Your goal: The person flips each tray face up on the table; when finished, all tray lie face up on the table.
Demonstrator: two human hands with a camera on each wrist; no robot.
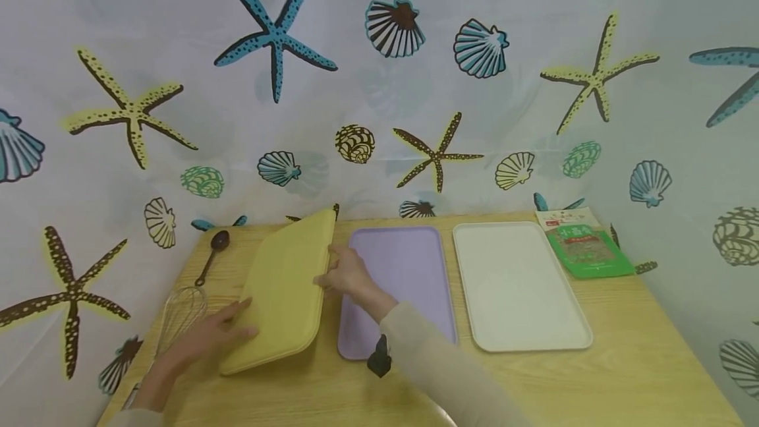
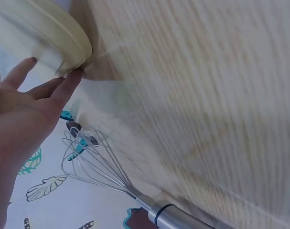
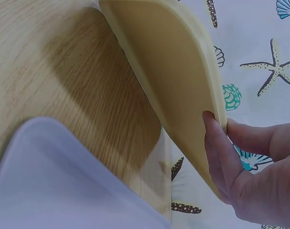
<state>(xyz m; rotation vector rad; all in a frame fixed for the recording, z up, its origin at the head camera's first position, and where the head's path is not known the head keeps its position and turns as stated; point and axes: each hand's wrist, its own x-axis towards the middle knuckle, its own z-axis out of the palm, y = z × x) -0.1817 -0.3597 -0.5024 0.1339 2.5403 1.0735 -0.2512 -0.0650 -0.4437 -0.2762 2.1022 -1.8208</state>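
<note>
A yellow tray (image 1: 284, 282) stands tilted on the left of the table, its right edge raised and its left edge low near the tabletop. My right hand (image 1: 350, 275) pinches the raised edge, thumb on one face and fingers on the other; the right wrist view shows the tray's underside (image 3: 159, 57) above its shadow. At the low left edge, my left hand (image 1: 207, 335) touches the tray with extended fingers (image 2: 63, 90). A wire whisk (image 1: 180, 315) lies beside the left hand, with a dark spoon (image 1: 212, 256) farther back.
A purple tray (image 1: 397, 262) lies right of the yellow one, partly behind my right arm. Farther right is a white tray (image 1: 522, 288), then a green packet (image 1: 587, 252) at the back right corner. A curtain (image 1: 379, 97) printed with starfish and shells surrounds the wooden table (image 1: 640, 354).
</note>
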